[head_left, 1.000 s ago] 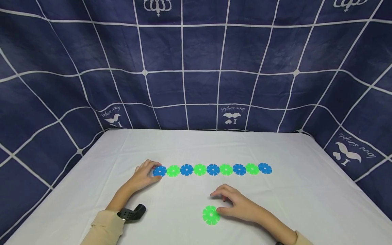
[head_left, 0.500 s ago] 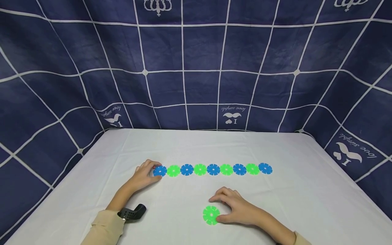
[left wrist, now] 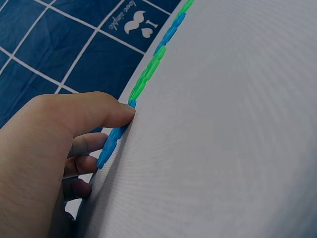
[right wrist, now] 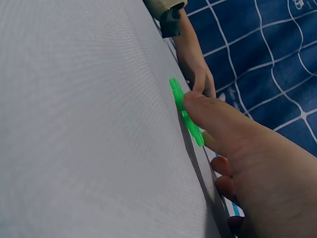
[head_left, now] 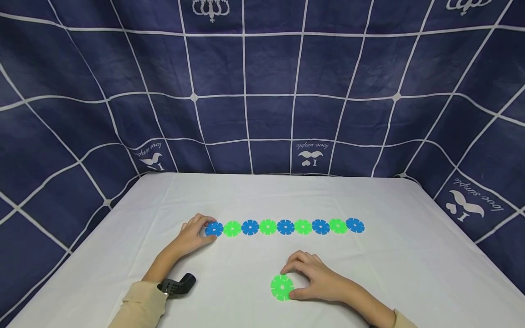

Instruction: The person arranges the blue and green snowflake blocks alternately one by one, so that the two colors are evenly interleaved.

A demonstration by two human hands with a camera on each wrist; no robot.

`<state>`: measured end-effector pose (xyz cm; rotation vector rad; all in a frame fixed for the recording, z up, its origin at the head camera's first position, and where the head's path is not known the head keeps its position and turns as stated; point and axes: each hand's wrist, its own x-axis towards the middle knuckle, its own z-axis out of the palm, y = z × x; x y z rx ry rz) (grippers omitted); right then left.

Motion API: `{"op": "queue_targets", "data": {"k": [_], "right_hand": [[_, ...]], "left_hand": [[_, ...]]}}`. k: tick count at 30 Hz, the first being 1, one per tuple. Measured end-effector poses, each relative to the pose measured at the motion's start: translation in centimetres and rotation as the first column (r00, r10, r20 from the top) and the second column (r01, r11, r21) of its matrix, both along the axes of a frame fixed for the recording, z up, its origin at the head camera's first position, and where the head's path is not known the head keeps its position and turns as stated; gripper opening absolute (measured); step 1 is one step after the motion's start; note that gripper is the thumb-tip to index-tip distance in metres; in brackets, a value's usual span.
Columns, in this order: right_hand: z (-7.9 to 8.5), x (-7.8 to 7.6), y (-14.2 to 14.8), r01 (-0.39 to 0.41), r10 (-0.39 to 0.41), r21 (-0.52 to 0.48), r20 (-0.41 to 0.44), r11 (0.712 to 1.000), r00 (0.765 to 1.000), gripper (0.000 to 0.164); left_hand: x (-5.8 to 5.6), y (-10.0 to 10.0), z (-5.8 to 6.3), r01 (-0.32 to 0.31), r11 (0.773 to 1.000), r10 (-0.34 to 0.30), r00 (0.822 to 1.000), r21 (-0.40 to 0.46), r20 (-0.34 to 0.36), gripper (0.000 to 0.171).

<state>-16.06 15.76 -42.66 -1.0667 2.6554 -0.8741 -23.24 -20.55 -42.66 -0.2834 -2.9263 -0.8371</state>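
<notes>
My left hand point(head_left: 193, 236) pinches the leftmost blue notched disc point(head_left: 214, 229) at its near and far edges, with the thumb nearest me. That disc is the left end of a straight row of blue and green notched discs, edge to edge. Closer to me, my right hand point(head_left: 320, 279) holds a single green notched disc point(head_left: 282, 288) between thumb and forefinger. In the right wrist view the green disc point(right wrist: 177, 94) is seen nearly edge-on, partly covered by the thumb. The left wrist view shows the blue disc point(left wrist: 110, 146) under the left thumb.
The row runs right to a blue disc point(head_left: 355, 225) at its far end. All lies on a white-covered table point(head_left: 229, 282). A dark blue checked cloth point(head_left: 266, 114) hangs behind and at both sides. A black strap device point(head_left: 178, 285) sits on the left wrist.
My right forefinger has come down toward me onto the far edge of the green disc, so thumb and forefinger now grip it. The left hand and the row have stayed still.
</notes>
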Motion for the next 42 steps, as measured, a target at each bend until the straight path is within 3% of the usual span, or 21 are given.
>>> {"op": "queue_targets", "data": {"k": [9,17,25,38,42], "right_hand": [[-0.2,-0.02,0.0,-0.013,0.013,-0.001,0.013,1.0,1.0,0.038],[-0.06,-0.07,-0.1,-0.053,0.051,-0.06,-0.027,0.997,0.998,0.039],[0.17,0.08,-0.02,0.026,-0.007,-0.126,0.156,0.992,0.988,0.037],[0.34,-0.41,0.02,-0.006,0.061,-0.219,0.246,0.976,0.967,0.031],[0.58,-0.67,0.37,-0.044,0.129,-0.275,0.299,0.96,0.945,0.027]], "left_hand": [[0.16,0.0,-0.04,0.001,1.0,0.0,1.0,0.001,-0.005,0.046],[0.21,-0.04,-0.06,0.01,1.0,-0.01,1.0,0.005,-0.011,0.045],[0.1,0.0,-0.16,0.017,1.0,-0.017,1.0,0.008,-0.016,0.045],[0.08,-0.13,-0.05,0.024,1.0,-0.024,0.999,0.01,-0.026,0.044],[0.04,-0.14,-0.13,0.024,1.0,-0.024,0.999,0.012,-0.028,0.044]]}}
